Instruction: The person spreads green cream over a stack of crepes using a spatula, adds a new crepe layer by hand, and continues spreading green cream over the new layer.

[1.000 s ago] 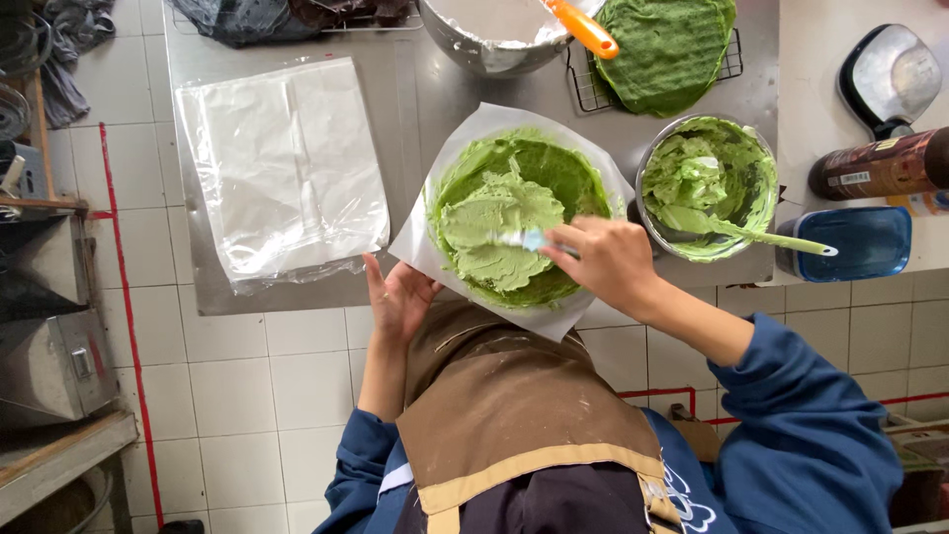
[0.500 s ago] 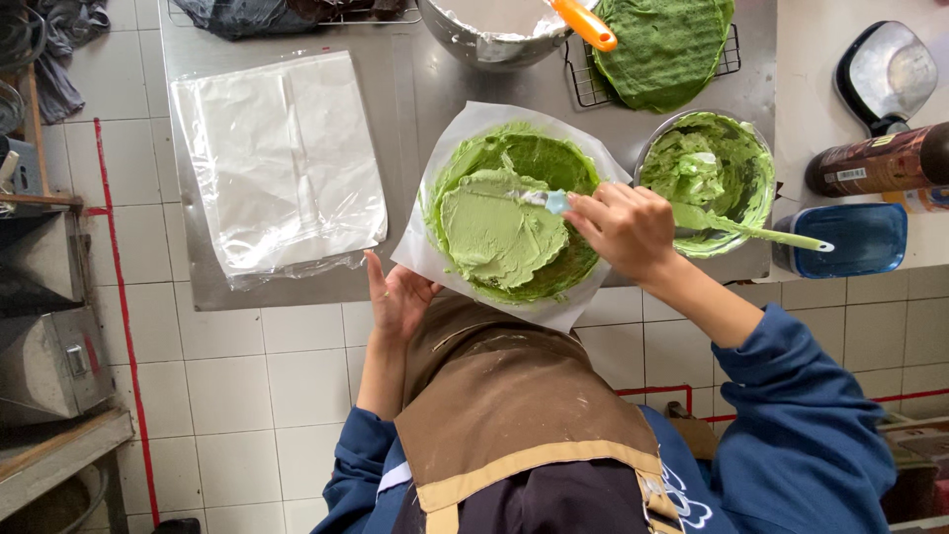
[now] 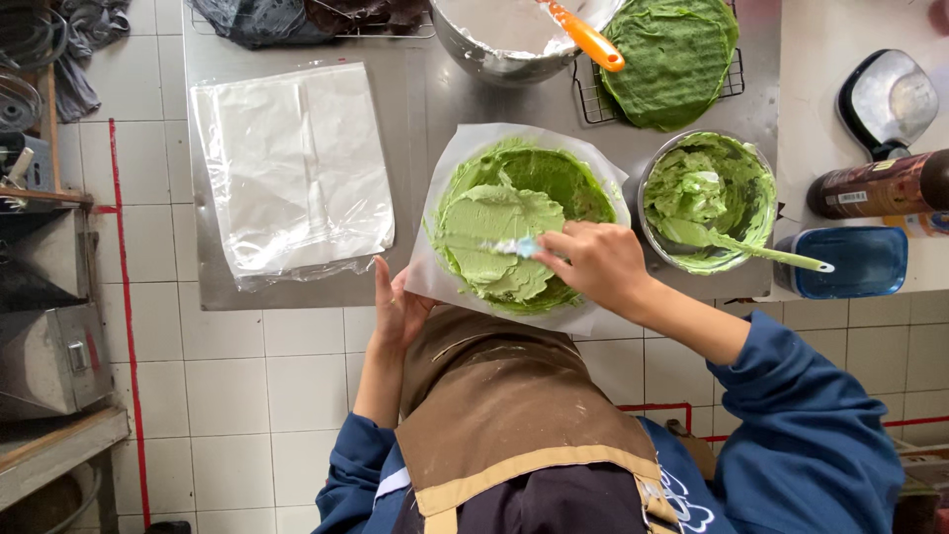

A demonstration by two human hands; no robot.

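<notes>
At frame centre, on the steel surface [image 3: 415,109]: round green crepe [image 3: 568,178] on white paper [image 3: 450,163], pale green cream [image 3: 499,242] heaped over its middle. Right hand [image 3: 601,265] closed around a spatula [image 3: 516,247], blade flat in the cream, presumably to push it outward. Left hand [image 3: 397,309] open, fingers up against the paper's lower-left edge, likely steadying or turning it. Right of centre: metal bowl [image 3: 761,163] of the same cream with a green spoon [image 3: 751,249], close by for refills. Upper right: wire rack [image 3: 593,99] carrying more green crepes [image 3: 672,59]. Top centre: large bowl [image 3: 465,44] of white cream, orange-handled tool [image 3: 585,38]. Upper left: clear plastic sheets [image 3: 292,168], flat. Right edge: brown bottle [image 3: 880,186] on its side with pale label, blue lidded tub [image 3: 850,262], grey scale [image 3: 888,99].
</notes>
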